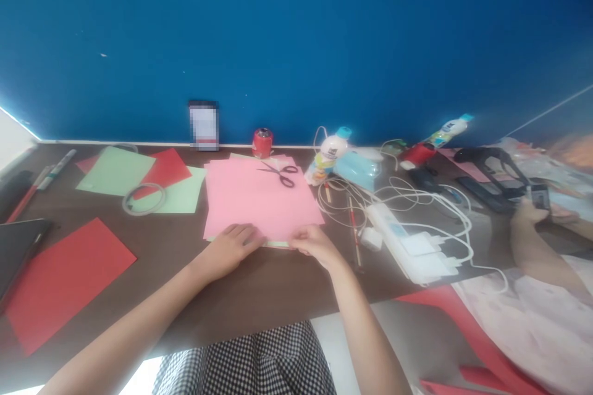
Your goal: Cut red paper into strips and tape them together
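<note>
A stack of pink paper (pixel 250 197) lies on the table straight in front of me, with a pale green edge showing along its near side. My left hand (pixel 235 247) rests on the stack's near edge, fingers stretched out and lying flat. At the near right corner, the fingers of my right hand (pixel 315 243) are pinched on the edge of the paper; which sheets they hold is hard to make out. Scissors (pixel 285 174) with dark handles lie on the far right part of the stack, blades parted. Behind the stack stands a small red container (pixel 262 143).
Rolls of tape (pixel 144 199) and green and red sheets (pixel 115 171) lie left. A red sheet (pixel 69 284) is nearer me. On the right are glue bottles (pixel 328 154), tangled white cables and a power strip (pixel 407 247). Another person's hand (pixel 528 213) holds a dark object farther right.
</note>
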A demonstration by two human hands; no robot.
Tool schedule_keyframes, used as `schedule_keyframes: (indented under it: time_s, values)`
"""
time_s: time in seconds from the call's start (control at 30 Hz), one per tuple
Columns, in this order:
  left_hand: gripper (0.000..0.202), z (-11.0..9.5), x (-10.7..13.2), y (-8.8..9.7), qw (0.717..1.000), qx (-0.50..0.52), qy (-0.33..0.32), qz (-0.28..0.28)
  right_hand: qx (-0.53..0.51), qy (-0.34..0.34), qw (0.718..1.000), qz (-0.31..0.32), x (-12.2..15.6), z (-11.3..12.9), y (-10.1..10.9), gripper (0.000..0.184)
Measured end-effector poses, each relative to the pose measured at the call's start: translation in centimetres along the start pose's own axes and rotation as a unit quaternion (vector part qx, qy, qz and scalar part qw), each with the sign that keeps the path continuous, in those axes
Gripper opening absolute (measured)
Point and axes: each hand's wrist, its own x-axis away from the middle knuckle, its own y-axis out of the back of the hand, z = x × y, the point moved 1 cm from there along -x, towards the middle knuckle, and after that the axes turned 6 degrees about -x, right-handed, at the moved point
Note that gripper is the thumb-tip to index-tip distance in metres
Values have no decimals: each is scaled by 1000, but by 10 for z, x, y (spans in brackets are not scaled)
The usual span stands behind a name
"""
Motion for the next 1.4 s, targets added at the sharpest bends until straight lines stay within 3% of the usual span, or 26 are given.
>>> schedule_keyframes:
  time_s: [0.5, 0.73, 1.4]
  values:
    - [46, -7, 0, 3, 1000, 0, 15, -14, 40, -2, 999, -15, 2, -3, -1, 7]
    - [46, -7, 0, 1, 1000, -15, 17, 10, 47, -10, 999, -25, 6, 3, -2, 6]
    - [36, -3, 2, 1, 1000, 11, 26, -7, 2, 0, 1000, -4, 7, 4, 0, 9]
